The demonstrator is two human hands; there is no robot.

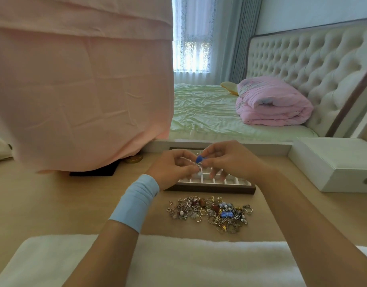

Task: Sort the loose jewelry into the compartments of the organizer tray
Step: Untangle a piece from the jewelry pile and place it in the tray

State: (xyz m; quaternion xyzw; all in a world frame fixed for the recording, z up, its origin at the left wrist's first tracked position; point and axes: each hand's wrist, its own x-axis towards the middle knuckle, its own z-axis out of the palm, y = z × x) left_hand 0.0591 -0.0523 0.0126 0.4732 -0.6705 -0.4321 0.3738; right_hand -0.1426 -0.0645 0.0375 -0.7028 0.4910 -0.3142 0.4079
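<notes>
Left hand and right hand pinch the blue piece between them.

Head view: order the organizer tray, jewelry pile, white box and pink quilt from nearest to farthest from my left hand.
1. organizer tray, under the left hand holding a blue pendant
2. jewelry pile, toward you
3. white box, far right
4. pink quilt, on bed

You're in home bdrm. Bed w/ pale green sheet ahead of you, tufted headboard at its right end, folded pink quilt on top. Window w/ lace sheer + grey-blue curtain. Wood tabletop under your arms.
</notes>
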